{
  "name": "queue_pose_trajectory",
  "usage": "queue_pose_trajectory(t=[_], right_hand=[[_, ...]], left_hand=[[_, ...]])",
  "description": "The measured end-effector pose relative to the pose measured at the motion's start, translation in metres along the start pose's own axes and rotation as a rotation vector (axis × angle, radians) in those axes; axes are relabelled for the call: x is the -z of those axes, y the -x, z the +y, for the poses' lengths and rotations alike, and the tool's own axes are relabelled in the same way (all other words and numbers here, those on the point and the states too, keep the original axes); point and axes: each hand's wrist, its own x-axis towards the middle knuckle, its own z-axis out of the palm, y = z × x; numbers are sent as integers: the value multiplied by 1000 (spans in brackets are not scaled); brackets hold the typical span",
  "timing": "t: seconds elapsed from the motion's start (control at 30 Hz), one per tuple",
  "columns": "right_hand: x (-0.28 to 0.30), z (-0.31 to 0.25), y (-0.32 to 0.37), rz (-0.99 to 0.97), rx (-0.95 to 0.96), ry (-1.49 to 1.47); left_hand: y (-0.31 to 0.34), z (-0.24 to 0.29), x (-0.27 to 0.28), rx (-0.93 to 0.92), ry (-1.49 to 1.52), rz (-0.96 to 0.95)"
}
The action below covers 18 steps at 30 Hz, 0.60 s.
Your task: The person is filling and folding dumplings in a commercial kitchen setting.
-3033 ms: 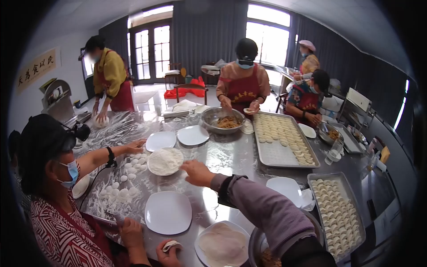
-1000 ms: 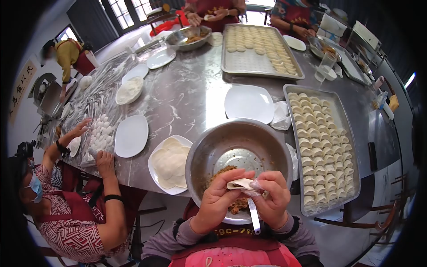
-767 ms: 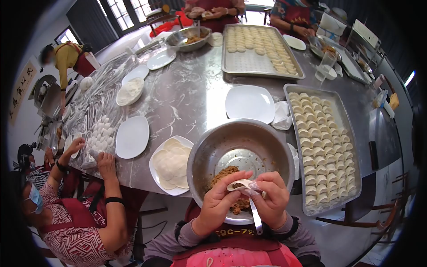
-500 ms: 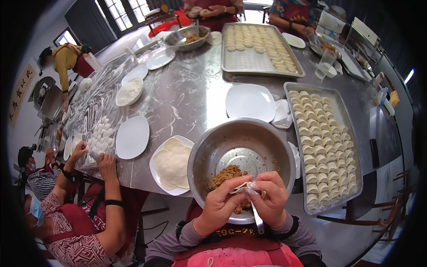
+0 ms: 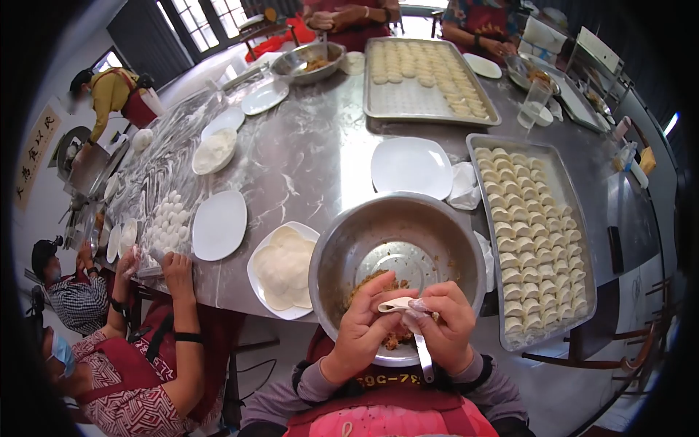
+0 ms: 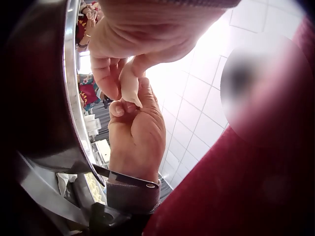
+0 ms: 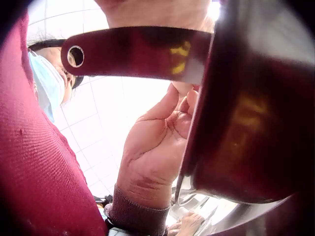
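Over a steel mixing bowl (image 5: 331, 251), both hands hold a folded dumpling (image 5: 394, 305) between them. My left hand (image 5: 358, 331) grips its left end with thumb and fingers. My right hand (image 5: 445, 326) pinches the right side of its edge. In the left wrist view the pale dumpling (image 6: 129, 84) hangs between the two hands. Brown filling (image 5: 373, 284) lies in the bowl, partly hidden by the hands. A flat metal handle (image 5: 424, 357) sticks out over the bowl's near rim, below the right hand; its other end is hidden.
Left of the bowl stands a plate of round wrappers (image 5: 282, 268). A tray of dumplings (image 5: 535, 244) lies to the right, with a white plate (image 5: 411, 167) behind the bowl. A person (image 5: 138, 364) works at floured dough pieces (image 5: 169, 222) on the left.
Three seconds ago an arm reached towards the flour plate; now both hands are together over the bowl. Filling showed in the dumpling's opening 0.8 s ago; the fold now covers it.
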Motion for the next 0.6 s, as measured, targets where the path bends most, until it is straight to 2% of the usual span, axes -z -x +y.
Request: queue_pose_trajectory(t=[0.07, 0.27, 0.53, 0.6], right_hand=[[-1, -2, -2, 22, -6, 10], [-10, -7, 1, 31, -112, -39], [-11, -6, 0, 25, -36, -6], [-10, -4, -1, 27, -39, 6]], left_hand=[[-1, -4, 1, 4, 77, 53], [0, -4, 3, -10, -84, 124], [5, 1, 10, -19, -266, -47], [5, 1, 9, -8, -211, -49]])
